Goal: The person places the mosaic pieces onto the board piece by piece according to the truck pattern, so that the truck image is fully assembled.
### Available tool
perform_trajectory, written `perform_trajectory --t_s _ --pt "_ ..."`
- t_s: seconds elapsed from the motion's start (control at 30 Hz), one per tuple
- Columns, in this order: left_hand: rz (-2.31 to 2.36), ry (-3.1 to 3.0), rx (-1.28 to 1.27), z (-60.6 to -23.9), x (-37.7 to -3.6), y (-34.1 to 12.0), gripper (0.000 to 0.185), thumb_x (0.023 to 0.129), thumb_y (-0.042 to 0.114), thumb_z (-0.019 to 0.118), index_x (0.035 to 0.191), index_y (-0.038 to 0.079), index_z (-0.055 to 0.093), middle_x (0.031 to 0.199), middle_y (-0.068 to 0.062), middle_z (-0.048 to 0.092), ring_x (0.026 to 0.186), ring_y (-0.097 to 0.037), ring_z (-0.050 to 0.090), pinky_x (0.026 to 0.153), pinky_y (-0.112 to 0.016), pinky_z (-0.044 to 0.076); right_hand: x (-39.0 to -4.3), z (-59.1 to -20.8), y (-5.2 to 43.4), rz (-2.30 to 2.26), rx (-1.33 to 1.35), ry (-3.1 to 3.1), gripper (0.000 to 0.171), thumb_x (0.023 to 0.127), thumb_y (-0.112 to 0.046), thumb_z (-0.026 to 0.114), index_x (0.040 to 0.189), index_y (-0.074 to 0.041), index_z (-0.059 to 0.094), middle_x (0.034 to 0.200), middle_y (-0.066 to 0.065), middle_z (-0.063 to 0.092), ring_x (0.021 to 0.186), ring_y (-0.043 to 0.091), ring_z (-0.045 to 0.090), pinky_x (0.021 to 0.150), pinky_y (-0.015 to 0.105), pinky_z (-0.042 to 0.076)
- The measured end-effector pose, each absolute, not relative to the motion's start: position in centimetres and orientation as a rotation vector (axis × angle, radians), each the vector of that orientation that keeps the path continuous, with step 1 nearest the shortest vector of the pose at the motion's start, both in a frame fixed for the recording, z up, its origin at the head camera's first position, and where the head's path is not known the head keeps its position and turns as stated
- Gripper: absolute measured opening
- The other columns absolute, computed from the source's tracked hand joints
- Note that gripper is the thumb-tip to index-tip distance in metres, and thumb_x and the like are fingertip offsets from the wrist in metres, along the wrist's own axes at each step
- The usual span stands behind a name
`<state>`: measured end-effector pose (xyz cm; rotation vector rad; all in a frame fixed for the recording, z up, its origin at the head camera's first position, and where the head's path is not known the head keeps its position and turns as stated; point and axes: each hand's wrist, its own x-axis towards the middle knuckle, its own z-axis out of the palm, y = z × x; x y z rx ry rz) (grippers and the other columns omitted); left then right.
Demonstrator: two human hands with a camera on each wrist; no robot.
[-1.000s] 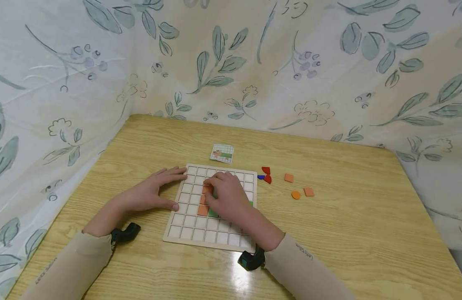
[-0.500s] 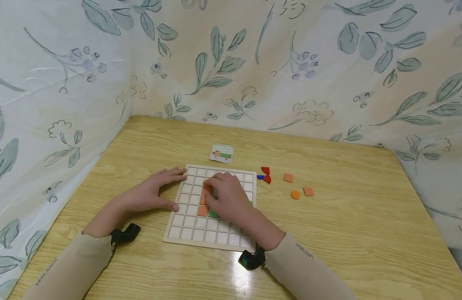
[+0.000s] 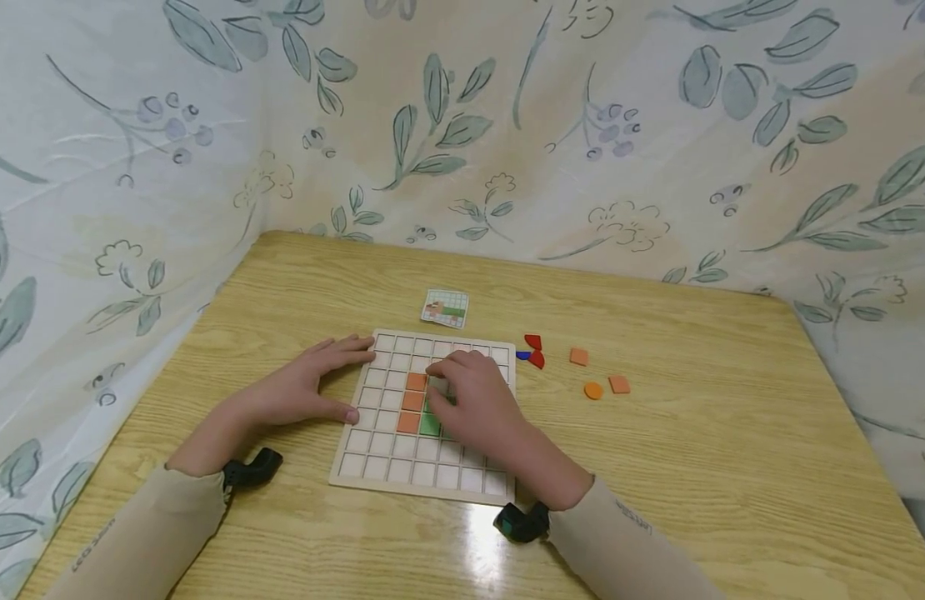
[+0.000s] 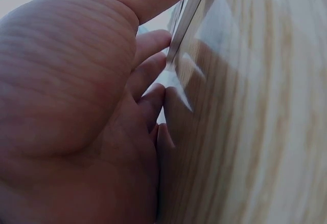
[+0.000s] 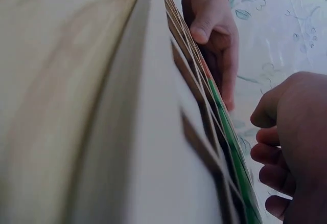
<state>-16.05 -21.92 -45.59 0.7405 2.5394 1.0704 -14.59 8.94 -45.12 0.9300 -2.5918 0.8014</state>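
Observation:
A pale wooden grid board [image 3: 421,492] lies on the table. A column of three orange tiles [image 3: 412,401] sits in it, with a green tile [image 3: 430,425] beside the lowest. My left hand [image 3: 305,385] lies flat on the table, fingers straight, thumb and fingertips against the board's left edge; the left wrist view shows its palm [image 4: 102,106] close up. My right hand [image 3: 473,400] hovers low over the board's right half, fingers loosely curled, tips touching cells right of the orange column. In the right wrist view the right hand [image 5: 286,147] shows nothing in it.
A small pattern card [image 3: 444,307] lies beyond the board. To the board's right lie red pieces [image 3: 534,350], a blue piece [image 3: 522,355], two orange squares [image 3: 578,357] and an orange disc [image 3: 593,390]. Floral cloth walls close in the wooden table [image 3: 695,467] on three sides.
My right hand has slid right and slightly back, uncovering the whole orange column and more of the green tile. The left hand has stayed put.

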Motion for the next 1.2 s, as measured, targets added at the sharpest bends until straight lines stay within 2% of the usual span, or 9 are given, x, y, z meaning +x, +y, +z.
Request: perform_trajectory --t_s 0.2,0.47,0.77,0.97,1.2 --pt "1.080 2.534 0.735 -45.5 -15.9 -21.9 0.087 0.077 0.050 0.082 0.152 0.033 0.040 0.162 0.017 0.019 0.151 -0.026 0.000 0.115 -0.062 0.005 -14.6 -44.9 11.4 0.851 0.889 -2.574 0.018 0.092 -0.020 0.065 0.104 -0.011 0.075 0.099 -0.002 0.070 0.097 0.017 0.060 0.090 0.037 0.047" --pt "1.060 2.545 0.726 -45.4 -15.8 -21.8 0.089 0.077 0.052 0.081 0.153 0.034 0.039 0.162 0.020 0.019 0.152 -0.022 0.001 0.117 -0.059 0.006 -15.7 -45.0 15.4 0.800 0.745 -2.619 0.019 0.094 -0.022 0.063 0.105 -0.011 0.074 0.100 -0.001 0.068 0.098 0.017 0.058 0.088 0.037 0.047" --pt "1.077 2.519 0.731 -45.4 -15.8 -21.8 0.089 0.077 0.049 0.083 0.153 0.031 0.040 0.162 0.017 0.019 0.151 -0.025 0.000 0.116 -0.061 0.005 -17.8 -45.4 19.6 0.689 0.551 -2.577 0.019 0.088 -0.019 0.070 0.102 -0.007 0.075 0.093 0.004 0.069 0.086 0.025 0.059 0.083 0.044 0.045" --pt "1.061 2.535 0.756 -45.4 -15.9 -21.8 0.089 0.077 0.050 0.082 0.153 0.029 0.040 0.162 0.015 0.020 0.151 -0.026 0.003 0.116 -0.061 0.007 -18.2 -45.5 20.8 0.567 0.483 -2.637 0.026 0.086 -0.027 0.073 0.100 -0.005 0.074 0.089 0.007 0.069 0.083 0.026 0.060 0.078 0.046 0.045" --pt "1.060 2.542 0.749 -45.4 -15.9 -22.0 0.089 0.077 0.051 0.082 0.153 0.031 0.040 0.162 0.017 0.020 0.152 -0.025 0.002 0.116 -0.061 0.005 -18.2 -45.5 20.9 0.532 0.442 -2.735 0.026 0.086 -0.031 0.073 0.097 -0.008 0.073 0.082 0.000 0.064 0.078 0.022 0.055 0.075 0.043 0.042"
